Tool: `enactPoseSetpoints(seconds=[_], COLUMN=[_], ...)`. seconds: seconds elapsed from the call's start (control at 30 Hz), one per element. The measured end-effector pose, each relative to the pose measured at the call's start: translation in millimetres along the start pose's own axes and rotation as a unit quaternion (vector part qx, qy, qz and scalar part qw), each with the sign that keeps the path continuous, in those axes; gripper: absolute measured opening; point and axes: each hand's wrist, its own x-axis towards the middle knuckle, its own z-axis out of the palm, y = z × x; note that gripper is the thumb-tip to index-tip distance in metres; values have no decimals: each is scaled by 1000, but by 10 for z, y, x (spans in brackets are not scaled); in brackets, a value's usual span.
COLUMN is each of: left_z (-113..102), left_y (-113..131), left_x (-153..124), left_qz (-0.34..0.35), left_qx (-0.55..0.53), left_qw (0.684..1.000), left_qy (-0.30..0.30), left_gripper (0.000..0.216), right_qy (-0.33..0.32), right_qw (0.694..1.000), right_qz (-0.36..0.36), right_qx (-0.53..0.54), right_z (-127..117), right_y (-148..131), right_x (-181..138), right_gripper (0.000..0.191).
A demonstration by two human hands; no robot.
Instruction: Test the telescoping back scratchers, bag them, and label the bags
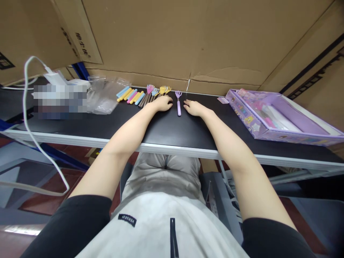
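Observation:
A purple claw-headed back scratcher lies on the black tabletop between my two hands, its head toward the cardboard wall. My left hand rests on the table to its left, fingers loosely curved and holding nothing I can see. On the other side, my right hand lies palm down with its fingers apart, not touching the scratcher. Just left of my left hand is a row of brown rods with pink, blue and yellow claw heads, partly hidden by that hand. Beside them lie several loose blue, yellow and pink handles.
Clear plastic bags lie on the left, near a white charger with a cable and a blurred-out patch. A purple printed box tray with packaged items stands on the right, a small pink card beside it. Cardboard walls enclose the back.

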Motion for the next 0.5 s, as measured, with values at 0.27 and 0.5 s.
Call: enactPoseSetpoints(seconds=[0.27,0.5], left_z=[-14,-20], left_y=[67,80], left_x=[-16,-23], left_qz=[-17,-21], left_qx=[-3,-9], left_qw=[1000,1000], left_qy=[-3,-4], left_gripper=[52,51], right_qy=[9,9], right_qw=[1000,1000], right_qz=[-9,-15], right_qx=[1,0], right_z=[24,5], right_y=[34,-10], right_x=[31,-3], right_gripper=[52,51])
